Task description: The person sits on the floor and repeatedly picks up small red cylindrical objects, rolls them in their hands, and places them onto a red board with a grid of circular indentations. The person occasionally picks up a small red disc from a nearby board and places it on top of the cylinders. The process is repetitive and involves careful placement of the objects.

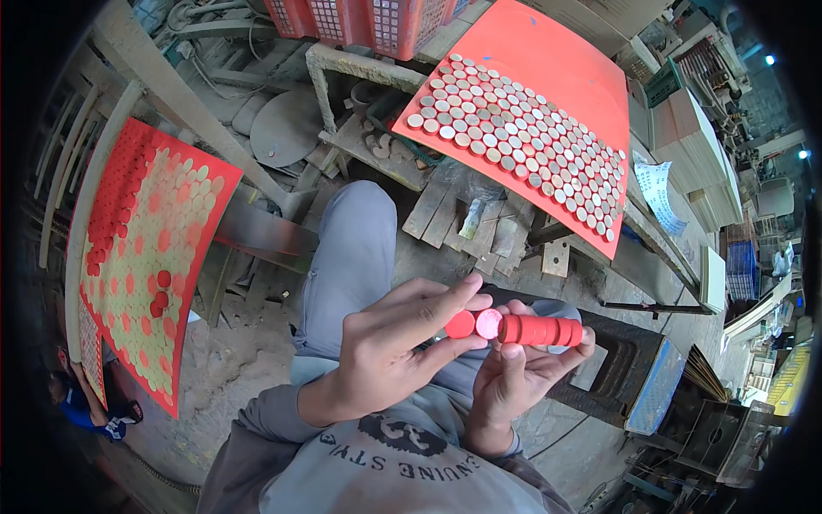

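My right hand [514, 377] holds a sideways stack of red round discs [541, 331] in its palm, thumb pressed against the near end. My left hand [402, 343] pinches two loose red discs [473, 324] between thumb and fingertips, right at the left end of the stack. Both hands are over my lap, above my grey trouser leg [351, 257].
A red board [548, 60] ahead carries rows of several round discs [522, 137]. On the left, another red board [154, 248] holds pale and red discs. Red plastic crates [368, 21] stand at the top. Wooden planks, scrap and a dark metal stand [634, 360] surround me.
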Available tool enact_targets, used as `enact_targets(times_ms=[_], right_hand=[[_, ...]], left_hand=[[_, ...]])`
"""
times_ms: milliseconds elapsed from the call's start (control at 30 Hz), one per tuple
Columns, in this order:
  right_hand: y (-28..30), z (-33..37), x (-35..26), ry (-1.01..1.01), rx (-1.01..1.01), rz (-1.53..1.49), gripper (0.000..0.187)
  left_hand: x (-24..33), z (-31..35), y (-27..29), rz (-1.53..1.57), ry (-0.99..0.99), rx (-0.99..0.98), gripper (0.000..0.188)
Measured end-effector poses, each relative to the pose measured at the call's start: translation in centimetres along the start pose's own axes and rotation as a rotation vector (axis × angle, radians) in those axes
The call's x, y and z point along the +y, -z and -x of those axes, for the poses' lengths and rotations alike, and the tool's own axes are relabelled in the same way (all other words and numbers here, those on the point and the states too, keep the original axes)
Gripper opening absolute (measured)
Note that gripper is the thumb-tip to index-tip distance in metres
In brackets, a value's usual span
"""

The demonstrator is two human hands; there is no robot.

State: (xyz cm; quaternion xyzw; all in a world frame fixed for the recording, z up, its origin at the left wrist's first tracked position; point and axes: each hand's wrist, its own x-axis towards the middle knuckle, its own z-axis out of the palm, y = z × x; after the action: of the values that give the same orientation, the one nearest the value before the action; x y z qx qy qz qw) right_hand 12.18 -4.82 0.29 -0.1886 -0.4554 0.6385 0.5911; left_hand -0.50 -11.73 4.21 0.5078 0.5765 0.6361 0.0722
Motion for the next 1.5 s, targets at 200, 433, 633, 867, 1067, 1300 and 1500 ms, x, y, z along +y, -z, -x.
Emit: enact_targets(times_ms=[200, 433, 633, 867, 1067, 1300, 1500], right_hand=[[-0.2, -0.6, -0.4, 0.001, -0.035, 0.011, 0.073], [-0.1, -0.8, -0.6, -0.032, -0.043, 0.006, 0.073], [0.1, -2.4, -1.8, 0.065, -0.147, 0.185, 0.069], [0.0, -3.6, -2.5, 0.3, -0.524, 0.511, 0.055], [-0.1, -3.4, -2.1, 0.329, -0.515, 0.525, 0.056], [0.1, -2.3, -1.7, 0.164, -0.397, 0.403, 0.061], [0.1, -2.3, -2.1, 0.162, -0.398, 0.441, 0.064]], left_hand=[[0.1, 0.0, 0.2, 0.008, 0.037, -0.039, 0.065], [0.1, 0.1, 0.5, 0.111, 0.157, -0.087, 0.061], [0.0, 0.1, 1.0, 0.028, 0.136, -0.09, 0.061], [0.0, 0.0, 1.0, 0.0, 0.13, -0.076, 0.063], [-0.1, -0.1, 1.3, -0.002, 0.117, -0.074, 0.065], [-0.2, -0.2, 1.4, 0.032, 0.108, -0.074, 0.066], [-1.0, 0.5, 0.9, 0.192, 0.181, -0.07, 0.065]])
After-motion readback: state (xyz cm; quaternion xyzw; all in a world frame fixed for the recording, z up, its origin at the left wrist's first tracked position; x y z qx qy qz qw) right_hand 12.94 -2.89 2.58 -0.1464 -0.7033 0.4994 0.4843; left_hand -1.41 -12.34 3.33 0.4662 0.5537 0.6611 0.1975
